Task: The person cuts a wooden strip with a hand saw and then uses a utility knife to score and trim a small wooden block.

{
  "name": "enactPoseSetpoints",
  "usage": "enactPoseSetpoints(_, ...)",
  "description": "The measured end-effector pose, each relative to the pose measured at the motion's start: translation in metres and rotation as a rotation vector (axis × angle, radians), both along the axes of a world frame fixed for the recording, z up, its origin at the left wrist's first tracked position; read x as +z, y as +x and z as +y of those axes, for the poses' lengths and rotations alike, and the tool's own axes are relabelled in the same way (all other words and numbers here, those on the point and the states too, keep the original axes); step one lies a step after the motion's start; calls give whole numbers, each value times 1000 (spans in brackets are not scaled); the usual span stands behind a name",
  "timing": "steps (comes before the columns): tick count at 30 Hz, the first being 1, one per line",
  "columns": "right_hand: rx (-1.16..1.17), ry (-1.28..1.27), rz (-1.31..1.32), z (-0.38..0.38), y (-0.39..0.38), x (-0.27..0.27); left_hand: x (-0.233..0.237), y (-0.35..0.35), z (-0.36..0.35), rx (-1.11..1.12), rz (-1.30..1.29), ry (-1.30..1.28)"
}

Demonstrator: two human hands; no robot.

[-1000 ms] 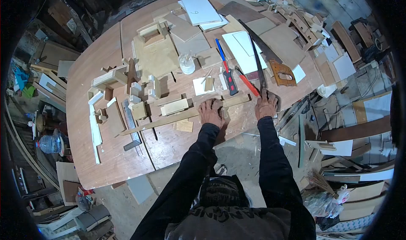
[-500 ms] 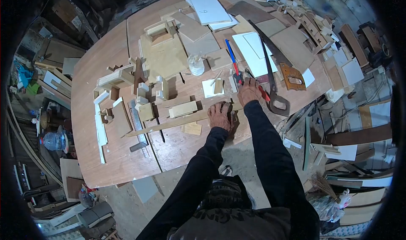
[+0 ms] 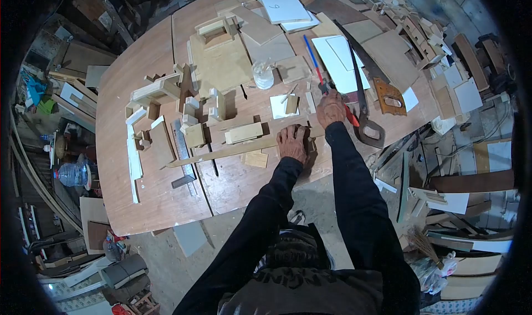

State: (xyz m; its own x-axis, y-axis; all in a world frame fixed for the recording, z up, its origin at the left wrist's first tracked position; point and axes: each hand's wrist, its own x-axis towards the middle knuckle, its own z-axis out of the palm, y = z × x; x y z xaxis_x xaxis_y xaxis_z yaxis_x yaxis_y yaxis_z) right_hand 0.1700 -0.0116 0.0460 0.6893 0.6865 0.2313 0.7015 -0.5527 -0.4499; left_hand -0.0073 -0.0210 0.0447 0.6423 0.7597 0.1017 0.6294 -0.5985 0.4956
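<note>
Screwdriver (image 3: 312,60) is lying on the table (image 3: 127,198), blue-and-red shaft pointing away from the person, handle end mostly hidden under the right hand (image 3: 331,108). Right hand is reaching palm-down over it, fingers bending; cannot tell if they are closing around the handle. Wood strip (image 3: 230,152) is running under the left hand (image 3: 292,143), most of it stretching out to that hand's left, a short bit showing to its right. Left hand is resting palm-down on it, fingers slightly spreading and bending, not wrapping around. Red handle (image 3: 352,116) is sitting just right of the right hand. Dark-handled saw (image 3: 362,110) is lying right of that, wooden-handled saw (image 3: 382,92) farther right. White card (image 3: 276,108) is lying beyond the left hand, small wood piece (image 3: 291,105) resting on it. Plastic jar (image 3: 263,77) is standing farther back. Wood block (image 3: 244,133) is lying left of the left hand, near the strip.
</note>
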Motion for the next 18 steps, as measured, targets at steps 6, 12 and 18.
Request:
enactPoseSetpoints(6, 43, 417, 256, -82, -26, 17, -3, 2, -1, 15, 9, 190)
enactPoseSetpoints(12, 79, 355, 129, -186, -105, 27, -5, -3, -13, -19, -127, 279)
enactPoseSetpoints(18, 6, -4, 420, -245, -158, 28, 0, -6, -31, 41, -71, 263)
